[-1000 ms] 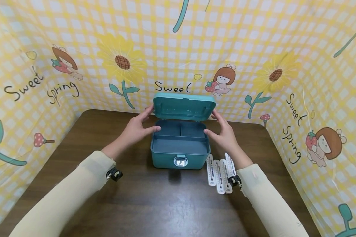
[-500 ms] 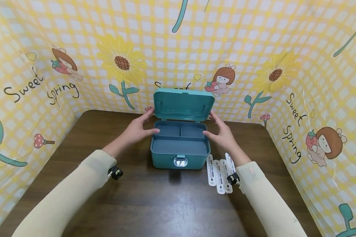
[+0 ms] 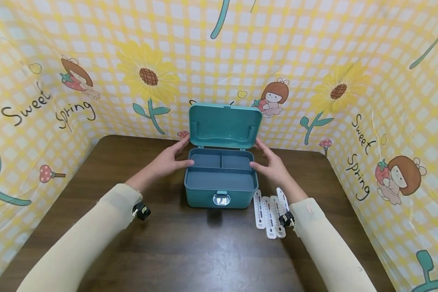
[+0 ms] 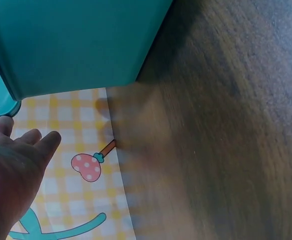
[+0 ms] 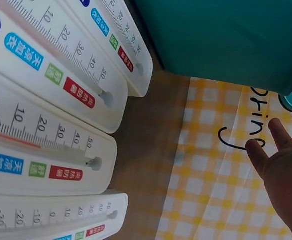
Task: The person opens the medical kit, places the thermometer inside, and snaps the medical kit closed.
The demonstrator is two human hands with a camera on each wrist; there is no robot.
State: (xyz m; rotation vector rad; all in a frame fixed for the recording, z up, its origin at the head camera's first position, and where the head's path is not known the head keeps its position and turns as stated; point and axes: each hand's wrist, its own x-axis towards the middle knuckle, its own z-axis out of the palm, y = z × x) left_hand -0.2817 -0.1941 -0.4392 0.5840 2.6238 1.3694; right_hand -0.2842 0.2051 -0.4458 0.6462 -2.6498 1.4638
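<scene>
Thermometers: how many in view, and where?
4, grouped on the table, right of the box: leftmost thermometer, nearest the box; second thermometer; third thermometer; rightmost thermometer, lower end hidden by the right wrist camera. More could be hidden behind the box.

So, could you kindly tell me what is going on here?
Someone has both hands at a teal box: the left hand at one side and the right hand at the other, both close to the raised lid. The box stands open, and nothing shows in the three compartments of its tray. Four white thermometers sit on the wooden table, to the box's right.
</scene>
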